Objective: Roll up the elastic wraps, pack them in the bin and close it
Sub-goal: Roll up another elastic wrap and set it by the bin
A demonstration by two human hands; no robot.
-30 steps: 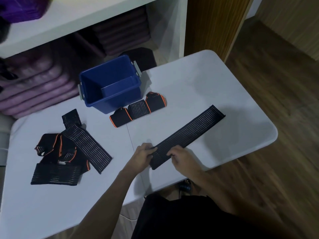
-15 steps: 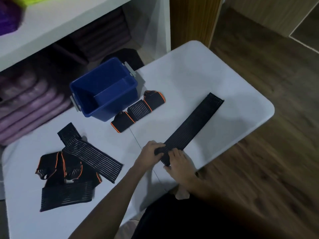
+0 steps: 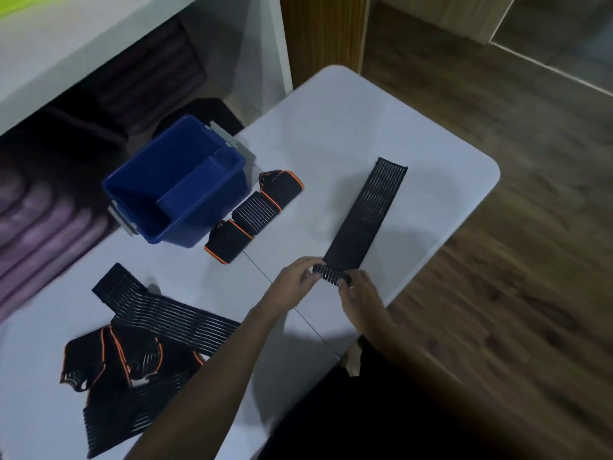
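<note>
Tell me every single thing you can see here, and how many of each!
Table: one, white, under everything.
Bin: one, blue, open, nothing visible inside, far left part of the table.
Rolled wraps: three, black with orange edges, in a row just right of the bin.
Long wrap: one, black, stretched flat, near end being rolled.
Loose wraps: a tangled pile, black with orange trim, near left; count unclear.
Shelf: one, white, behind the table.
Folded stacks: purple, under the shelf; count unclear.
Floor: brown wood, right side.
Left hand: pinching the roll's left end.
Right hand: pinching the roll's right end.
</note>
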